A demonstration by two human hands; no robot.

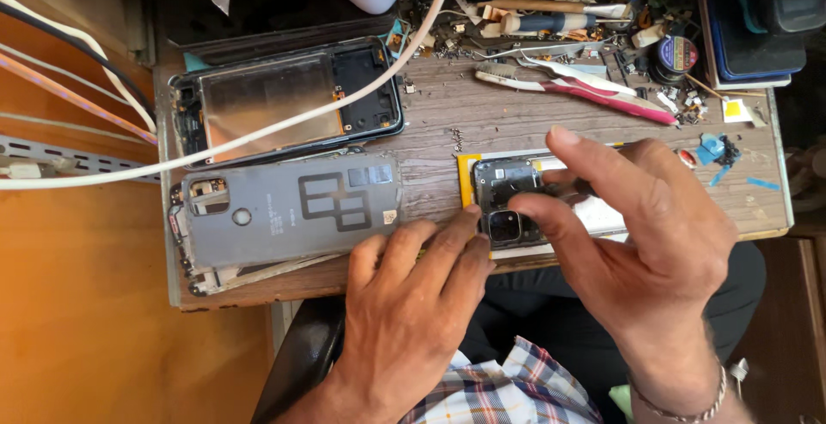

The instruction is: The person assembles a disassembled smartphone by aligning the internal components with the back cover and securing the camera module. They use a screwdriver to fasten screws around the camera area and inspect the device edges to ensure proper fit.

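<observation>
worn wooden bench | left: 1 opened phone body, white cable across it; 1 grey back cover just below | centre-right: 1 opened phone at the front edge | rear: pink-and-white toothbrush, tools, small parts heap | right: blue scraps

Grey plastic phone back cover lies at left on worn wooden bench. Opened phone frame with silver plate behind it, white cable draped across. Pink-and-white toothbrush near far edge, among scattered small parts.
</observation>
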